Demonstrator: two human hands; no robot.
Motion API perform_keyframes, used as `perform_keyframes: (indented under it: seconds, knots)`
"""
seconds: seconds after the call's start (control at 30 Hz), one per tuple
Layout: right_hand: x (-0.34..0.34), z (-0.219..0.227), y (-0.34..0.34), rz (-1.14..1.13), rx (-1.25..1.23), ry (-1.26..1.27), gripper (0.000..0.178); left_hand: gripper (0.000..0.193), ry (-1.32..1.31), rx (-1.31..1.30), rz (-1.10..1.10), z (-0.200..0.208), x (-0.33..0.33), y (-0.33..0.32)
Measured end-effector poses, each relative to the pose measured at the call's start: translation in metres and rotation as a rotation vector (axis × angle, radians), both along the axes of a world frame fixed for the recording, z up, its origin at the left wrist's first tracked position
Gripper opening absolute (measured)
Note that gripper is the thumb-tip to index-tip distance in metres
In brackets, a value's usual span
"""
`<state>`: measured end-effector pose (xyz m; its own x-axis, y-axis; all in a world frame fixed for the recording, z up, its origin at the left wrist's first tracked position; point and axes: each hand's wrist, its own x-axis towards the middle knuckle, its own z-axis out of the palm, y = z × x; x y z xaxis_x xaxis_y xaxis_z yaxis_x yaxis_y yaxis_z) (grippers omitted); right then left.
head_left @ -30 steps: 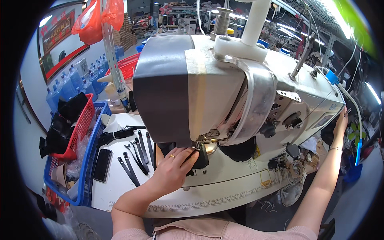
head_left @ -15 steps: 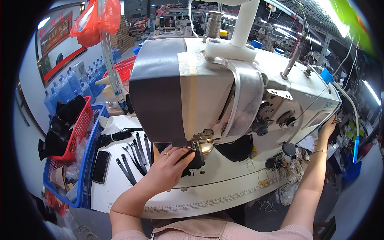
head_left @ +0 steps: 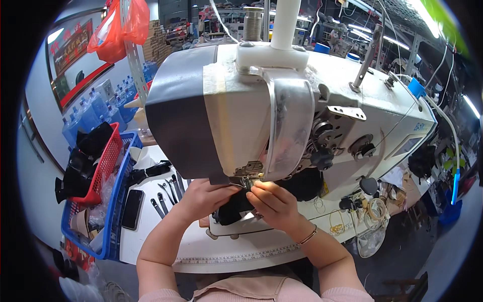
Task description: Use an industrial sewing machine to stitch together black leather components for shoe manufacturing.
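Note:
A large grey and white sewing machine [head_left: 241, 110] stands before me. Its needle and presser foot [head_left: 245, 182] are lit by a small lamp. My left hand [head_left: 207, 200] is closed at the left side of the foot, fingertips on a black piece [head_left: 235, 207] that lies under and in front of it. On the foot's right side, my right hand [head_left: 275, 205] is closed in a pinch close to the needle. Whatever its fingertips grip is too small to make out. Black material [head_left: 308, 183] also shows behind my right hand, below the machine arm.
Several black straps [head_left: 160, 205] and a phone [head_left: 132, 209] lie on the white table to the left. Beyond the phone, a red basket [head_left: 103, 171] with black pieces rests on a blue crate [head_left: 111, 226]. Thread coils [head_left: 375, 209] hang at the table's right edge.
My right hand has come from the machine's far right end to the needle. My left hand stays by the presser foot. The view has shifted slightly.

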<state>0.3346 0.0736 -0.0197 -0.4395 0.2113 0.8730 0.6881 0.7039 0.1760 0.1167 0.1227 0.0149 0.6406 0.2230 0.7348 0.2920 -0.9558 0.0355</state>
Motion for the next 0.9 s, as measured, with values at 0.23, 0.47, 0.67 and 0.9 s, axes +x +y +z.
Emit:
perform_keyframes:
  seconds: [0.23,0.47,0.67,0.9]
  knots:
    - [-0.008,0.003,-0.006,0.003,-0.030,0.044,0.028,0.029,-0.051,0.143,0.088,-0.009,0.006,-0.002]
    - [-0.014,0.002,-0.012,-0.007,-0.082,0.079,0.024,0.025,-0.103,0.066,0.060,-0.012,0.005,-0.002]
    - [-0.017,0.000,-0.013,-0.023,-0.090,0.108,0.024,0.037,-0.044,-0.448,-0.103,0.000,-0.008,-0.017]
    - [-0.027,0.002,-0.017,-0.083,-0.064,0.112,0.027,0.056,0.118,-0.267,0.080,-0.007,-0.004,-0.033]
